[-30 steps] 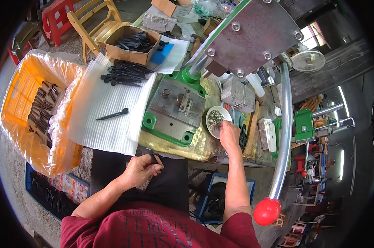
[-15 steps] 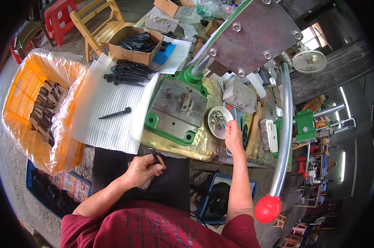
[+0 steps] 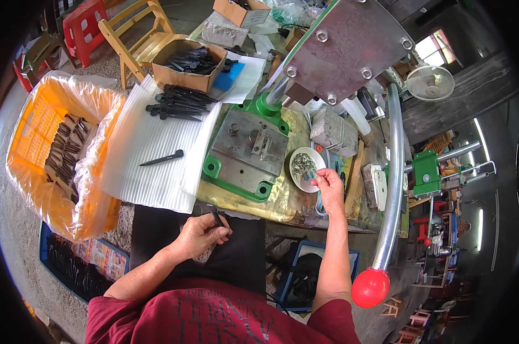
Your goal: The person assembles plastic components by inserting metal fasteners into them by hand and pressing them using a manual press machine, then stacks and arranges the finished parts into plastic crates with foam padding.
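Low in front of my lap, my left hand (image 3: 202,235) is closed around a slim black piece (image 3: 217,219), whose upper end sticks out above the fingers. My right hand (image 3: 330,188) is at the right rim of a white bowl (image 3: 296,182), with thumb and fingertips pinched together. Small silvery metal parts (image 3: 303,166) lie in that bowl. Whatever the right fingertips hold is too small to make out. Left of the bowl stands a green press base (image 3: 212,167) with a steel fixture plate (image 3: 245,149). One black pointed piece (image 3: 162,158) lies alone on white foam sheeting (image 3: 150,186).
A long lever with a red ball knob (image 3: 370,288) hangs at my right. The press head plate (image 3: 345,51) overhangs the bench. Black pieces (image 3: 182,103) are piled beside a cardboard box (image 3: 182,80). A lined orange crate (image 3: 27,137) stands at left; a stone block (image 3: 333,133) sits behind the bowl.
My right hand has drawn slightly away from inside the bowl toward its right edge, fingertips now pinched. The left hand keeps its hold on the black piece. The view has shifted slightly.
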Demonstrator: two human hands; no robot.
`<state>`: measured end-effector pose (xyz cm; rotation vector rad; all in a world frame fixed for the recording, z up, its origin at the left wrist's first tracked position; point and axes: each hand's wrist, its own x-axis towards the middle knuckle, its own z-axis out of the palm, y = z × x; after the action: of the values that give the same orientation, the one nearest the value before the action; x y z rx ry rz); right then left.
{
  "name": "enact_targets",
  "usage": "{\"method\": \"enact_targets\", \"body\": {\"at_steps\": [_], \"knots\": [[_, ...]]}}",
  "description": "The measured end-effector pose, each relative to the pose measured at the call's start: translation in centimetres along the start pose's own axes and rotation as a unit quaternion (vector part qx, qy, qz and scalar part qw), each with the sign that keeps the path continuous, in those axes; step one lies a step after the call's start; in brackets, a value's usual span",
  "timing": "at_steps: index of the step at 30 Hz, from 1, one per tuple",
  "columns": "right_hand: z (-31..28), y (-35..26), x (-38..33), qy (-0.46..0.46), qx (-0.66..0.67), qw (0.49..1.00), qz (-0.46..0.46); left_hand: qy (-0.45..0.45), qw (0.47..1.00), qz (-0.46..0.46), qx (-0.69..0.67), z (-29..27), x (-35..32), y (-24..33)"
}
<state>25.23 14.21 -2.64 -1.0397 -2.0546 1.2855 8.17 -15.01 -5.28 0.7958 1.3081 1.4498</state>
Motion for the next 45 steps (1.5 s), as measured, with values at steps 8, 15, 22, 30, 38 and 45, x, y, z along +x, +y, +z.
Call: {"method": "enact_targets", "body": {"at_steps": [8,15,22,30,38,45], "knots": [[0.9,-0.6,-0.7,0.023,0.185,0.982,0.029,-0.009,1.000,0.011,-0.001,0.1,0.1,0.3],[2.6,-2.3,-1.8,0.026,0.327,0.945,-0.019,0.001,1.000,0.013,-0.006,0.7,0.8,0.7],[6.1,-5.5,-5.1,0.016,0.413,0.911,-0.015,0.030,0.983,0.106,0.147,2.3,3.3,3.8],[10.1,-7.0,-8.8,0.033,0.429,0.902,-0.018,0.112,0.948,0.227,0.195,4.0,5.6,3.8],[11.7,-7.6,-10.1,0.073,0.377,0.923,-0.014,0.111,0.910,0.298,0.265,3.7,5.3,3.6],[12.4,-7.9,-10.5,0.089,0.358,0.929,-0.024,0.105,0.877,0.334,0.328,3.3,4.7,4.2]]}}
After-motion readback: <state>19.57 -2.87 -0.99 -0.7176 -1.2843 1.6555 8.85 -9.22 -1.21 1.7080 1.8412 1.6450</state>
